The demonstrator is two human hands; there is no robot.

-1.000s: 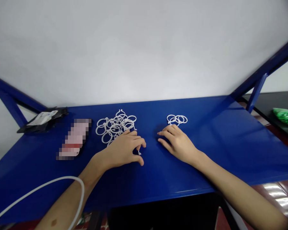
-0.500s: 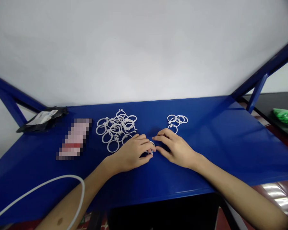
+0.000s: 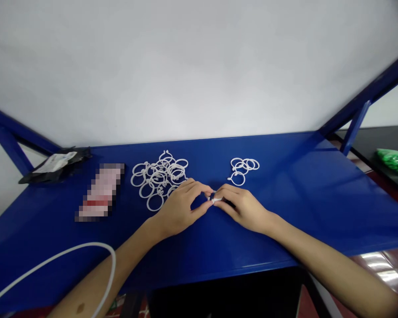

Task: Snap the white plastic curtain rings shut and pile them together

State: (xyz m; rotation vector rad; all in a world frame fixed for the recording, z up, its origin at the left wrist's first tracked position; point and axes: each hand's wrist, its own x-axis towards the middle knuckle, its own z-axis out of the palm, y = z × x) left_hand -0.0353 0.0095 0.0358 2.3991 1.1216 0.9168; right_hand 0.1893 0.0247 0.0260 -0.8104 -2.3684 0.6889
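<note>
Pinching one ring (image 3: 216, 200) midway between the front and back edges of the bench (image 3: 295, 170), your left hand (image 3: 185, 203) and right hand (image 3: 242, 204) each have a narrow grip on it. It could spring loose if either pinch slips; swinging left could snag the pile (image 3: 159, 178).

Black packet (image 3: 68, 167) far left, white label (image 3: 55, 162) up; pixelated pinkish item (image 3: 101, 190) beside it; green bag (image 3: 396, 162) right, on black surface (image 3: 383, 138)
</note>
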